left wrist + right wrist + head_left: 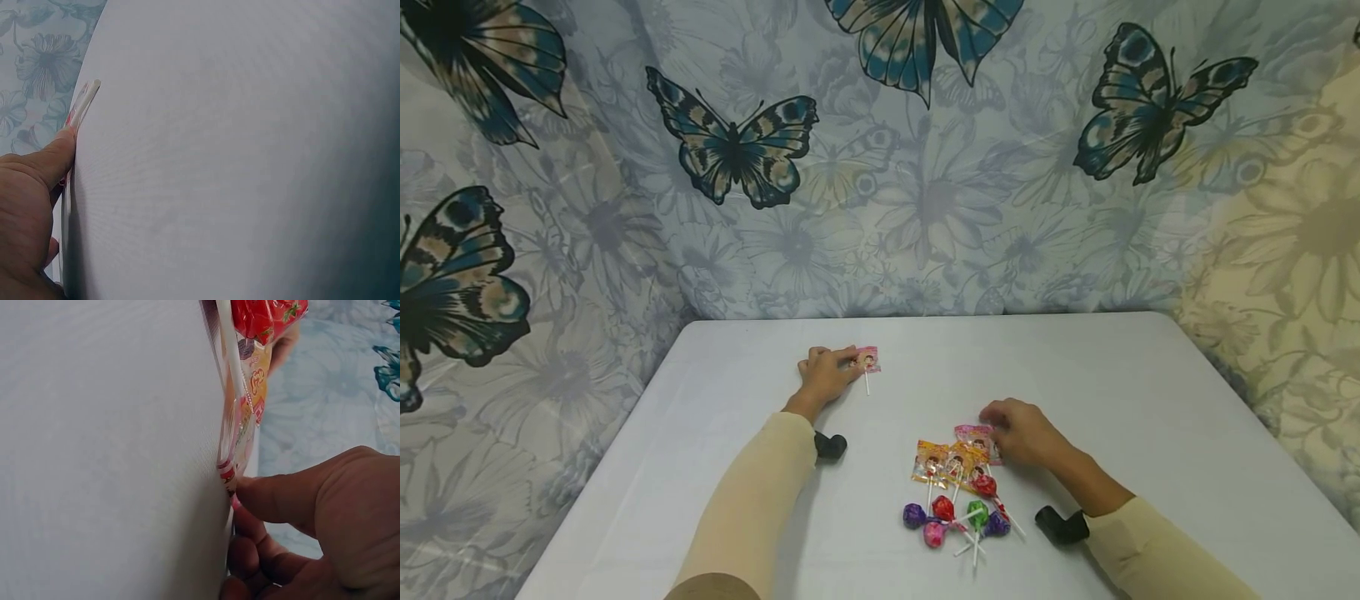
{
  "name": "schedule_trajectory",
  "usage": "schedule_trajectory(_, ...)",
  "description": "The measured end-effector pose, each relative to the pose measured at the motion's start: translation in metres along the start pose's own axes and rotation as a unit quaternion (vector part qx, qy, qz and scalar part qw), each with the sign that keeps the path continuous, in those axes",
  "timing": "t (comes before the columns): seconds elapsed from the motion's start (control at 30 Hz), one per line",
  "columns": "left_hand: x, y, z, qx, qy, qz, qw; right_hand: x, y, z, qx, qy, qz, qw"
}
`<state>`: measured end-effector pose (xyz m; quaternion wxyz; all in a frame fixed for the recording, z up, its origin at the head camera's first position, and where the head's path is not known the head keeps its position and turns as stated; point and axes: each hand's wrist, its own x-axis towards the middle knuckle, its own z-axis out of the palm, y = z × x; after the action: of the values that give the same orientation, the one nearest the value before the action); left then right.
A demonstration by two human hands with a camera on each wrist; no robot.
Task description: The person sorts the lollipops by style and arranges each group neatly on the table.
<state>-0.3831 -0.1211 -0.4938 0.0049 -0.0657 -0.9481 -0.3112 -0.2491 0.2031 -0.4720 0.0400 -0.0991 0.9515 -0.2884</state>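
Near the far side of the table, my left hand (pixel 826 375) holds a flat lollipop in a pink wrapper (pixel 869 359), its white stick pointing toward me. The left wrist view shows the thumb (pixel 59 150) against it, beside the stick (pixel 87 103). My right hand (pixel 1028 435) pinches the edge of another pink-wrapped lollipop (pixel 972 434) at the back of a pile. Thumb and fingertip meet on its wrapper (pixel 227 478) in the right wrist view. Flat orange-wrapped lollipops (pixel 929 460) lie beside it, and a red ball lollipop (pixel 984 485) sits just in front.
Closer to me lie ball lollipops: purple (pixel 913 516), red (pixel 943 507), pink (pixel 934 534) and green (pixel 977 512), their white sticks crossing. Everything rests on a white table (pixel 737 500). A butterfly-print cloth (pixel 865 275) hangs behind the table's far edge.
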Motion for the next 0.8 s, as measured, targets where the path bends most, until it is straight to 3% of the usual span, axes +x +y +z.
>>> schedule_trajectory(0.5, 0.0006, -0.0016, 0.0016, 0.001, 0.001, 0.005, 1.0000, 0.0038, 0.0007, -0.0020, -0.001, 0.009, 0.023, 1.000)
schedule_trajectory(0.8, 0.0015, -0.0014, 0.0023, 0.004, 0.002, 0.005, 1.0000, 0.0028, -0.0007, -0.0069, 0.051, 0.012, 0.031, 0.998)
